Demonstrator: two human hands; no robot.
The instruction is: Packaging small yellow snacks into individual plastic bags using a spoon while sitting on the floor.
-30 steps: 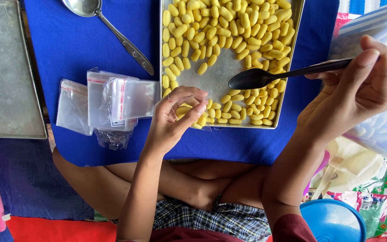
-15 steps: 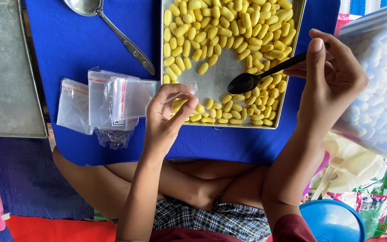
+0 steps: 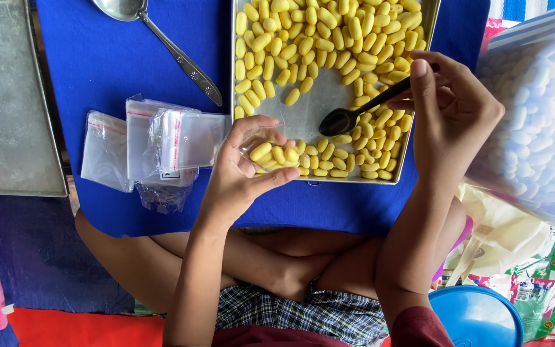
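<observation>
Fingers, left: left hand (image 3: 245, 170) curled round a small clear bag (image 3: 261, 142), thumb under, fingertips (image 3: 287, 175) pinching the lower edge; a few yellow capsules show through the plastic.
Fingers, right: right hand (image 3: 451, 109) closed on the handle end of a black spoon (image 3: 362, 110), thumb on top.
Tray: metal tray (image 3: 303, 115) sits ahead of both hands, full of yellow capsules (image 3: 316, 38); bare patch just beyond the left fingertips.
Spoon axis: long axis runs from the right fingers down and toward the left hand; bowl points at the bag, touching the loose capsules at the edge of the bare patch.
Key relation: bag mouth faces the spoon bowl; bowl is near the bag, not touching. Gap lies along the spoon's own axis.
Nearer hand: left hand is at the tray's near edge, closer to the bowl than the right fingers are.
Bowl load: cannot tell if any capsule sits in it.
Spare bags: stack of clear bags (image 3: 155, 144) lies outboard of the left hand, on the blue cloth (image 3: 97, 64).
Metal spoon: second spoon (image 3: 162, 38) lies beyond that stack, untouched.
</observation>
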